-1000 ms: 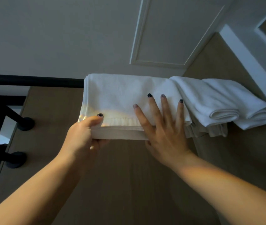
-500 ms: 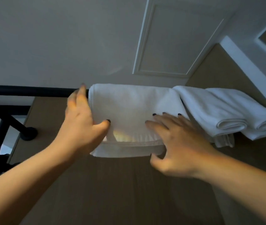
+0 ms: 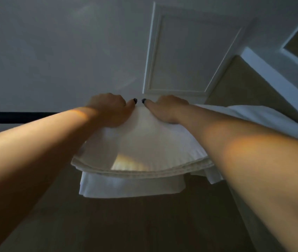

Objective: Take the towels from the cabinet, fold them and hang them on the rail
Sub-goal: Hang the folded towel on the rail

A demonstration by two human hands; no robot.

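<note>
Folded white towel point(image 3: 144, 142) draped over rail point(image 3: 17, 117); left hand point(image 3: 108, 110) and right hand point(image 3: 168, 108) curled over top fold, gripping. Other towels point(image 3: 253, 115) hung at rail's right end. Likely final adjusting.

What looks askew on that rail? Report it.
The front towel under both hands hangs unevenly: its upper layer's hem ends above the layer beneath, which shows below it. Nothing looks spilled or damaged. The neighbouring towel is partly hidden by the right arm.

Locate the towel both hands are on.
Centre of the head view: the towel hangs over the black rail, left hand and right hand gripping its top.
</note>
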